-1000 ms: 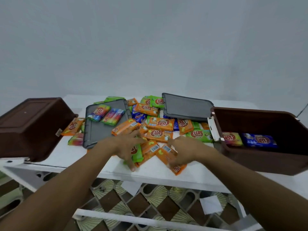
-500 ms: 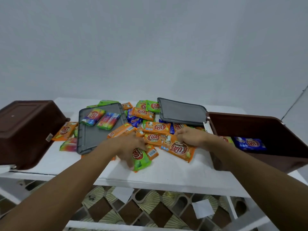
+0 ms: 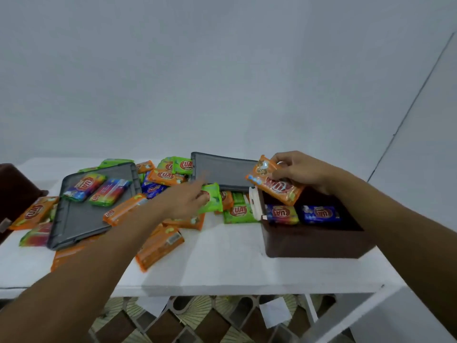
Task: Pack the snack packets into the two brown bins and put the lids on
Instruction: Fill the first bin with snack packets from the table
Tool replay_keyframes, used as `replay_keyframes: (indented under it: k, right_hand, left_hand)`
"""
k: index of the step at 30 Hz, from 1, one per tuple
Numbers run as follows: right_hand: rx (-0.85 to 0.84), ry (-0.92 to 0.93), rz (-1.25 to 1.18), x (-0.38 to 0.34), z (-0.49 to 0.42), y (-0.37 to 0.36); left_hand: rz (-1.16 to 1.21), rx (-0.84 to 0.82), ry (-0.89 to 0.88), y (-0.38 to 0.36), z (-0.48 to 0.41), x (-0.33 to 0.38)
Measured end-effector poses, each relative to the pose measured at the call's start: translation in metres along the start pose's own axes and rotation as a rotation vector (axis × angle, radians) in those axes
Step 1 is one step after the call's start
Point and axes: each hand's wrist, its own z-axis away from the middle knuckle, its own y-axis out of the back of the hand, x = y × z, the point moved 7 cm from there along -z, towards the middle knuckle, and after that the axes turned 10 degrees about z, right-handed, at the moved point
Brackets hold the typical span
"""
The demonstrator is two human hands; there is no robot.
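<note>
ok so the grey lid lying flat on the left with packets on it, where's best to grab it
Probably the near long edge of the grey lid, from the front: it lies flat with a raised rim that fingers can hook. The two rainbow packets and an orange packet lie on it, so clear those first.

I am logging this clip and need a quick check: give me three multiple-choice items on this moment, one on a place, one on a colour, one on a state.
1. Where is the right hand holding its packet?
A. Over the open brown bin
B. Over the floor
C. On a grey lid

2. What colour is the packet in the right hand?
A. Blue
B. Orange
C. Green

3. What state is the right-side bin in?
A. Lidded
B. Upside down
C. Open, packets inside

Answers: 1 A, the packet hangs above the bin's opening. 2 B, its wrapper is orange. 3 C, two bluish packets lie inside, no lid on.
</note>
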Motion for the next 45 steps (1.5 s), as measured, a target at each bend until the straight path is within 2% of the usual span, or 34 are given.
replay_keyframes:
  k: [4, 8, 10, 14, 16, 19, 23, 29, 32, 34, 37, 40, 45]
  right_hand:
    - [0.052, -0.034, 0.205, 0.051, 0.004, 0.046]
    - [-0.068, 0.006, 0.634, 0.090, 0.004, 0.060]
    - [-0.114, 0.020, 0.759, 0.111, 0.006, 0.063]
    - [-0.292, -0.009, 0.775, 0.146, 0.008, 0.047]
    - [-0.398, 0.003, 0.759, 0.162, 0.012, 0.034]
    - [-0.451, 0.047, 0.775, 0.180, 0.012, 0.023]
    - [-0.463, 0.123, 0.872, 0.187, 0.008, 0.016]
    - [-0.649, 0.131, 0.855, 0.187, 0.010, 0.014]
    - [-0.548, 0.120, 0.782, 0.187, 0.000, 0.018]
    - [-0.415, 0.126, 0.782, 0.186, -0.011, 0.024]
    - [-0.289, 0.118, 0.867, 0.189, -0.020, 0.024]
    - [-0.251, 0.148, 1.004, 0.189, -0.023, 0.017]
    - [-0.195, 0.123, 1.128, 0.192, -0.026, 0.021]
  left_hand:
    - [0.006, 0.008, -0.064, 0.025, -0.051, 0.069]
    - [0.040, -0.091, -0.154, 0.019, -0.092, 0.133]
    - [0.012, -0.129, -0.172, -0.003, -0.111, 0.159]
    - [-0.050, -0.262, -0.146, -0.066, -0.132, 0.183]
    - [-0.125, -0.403, -0.112, -0.101, -0.133, 0.185]
    - [-0.244, -0.578, -0.059, -0.140, -0.131, 0.178]
    - [-0.232, -0.629, -0.033, -0.148, -0.130, 0.170]
    - [-0.155, -0.666, 0.021, -0.148, -0.129, 0.166]
    - [-0.125, -0.635, 0.021, -0.147, -0.133, 0.165]
    - [-0.122, -0.508, -0.002, -0.143, -0.142, 0.164]
    - [-0.308, -0.303, -0.054, -0.134, -0.154, 0.165]
    - [-0.460, -0.325, -0.048, -0.141, -0.158, 0.160]
    - [-0.496, -0.321, -0.049, -0.144, -0.162, 0.159]
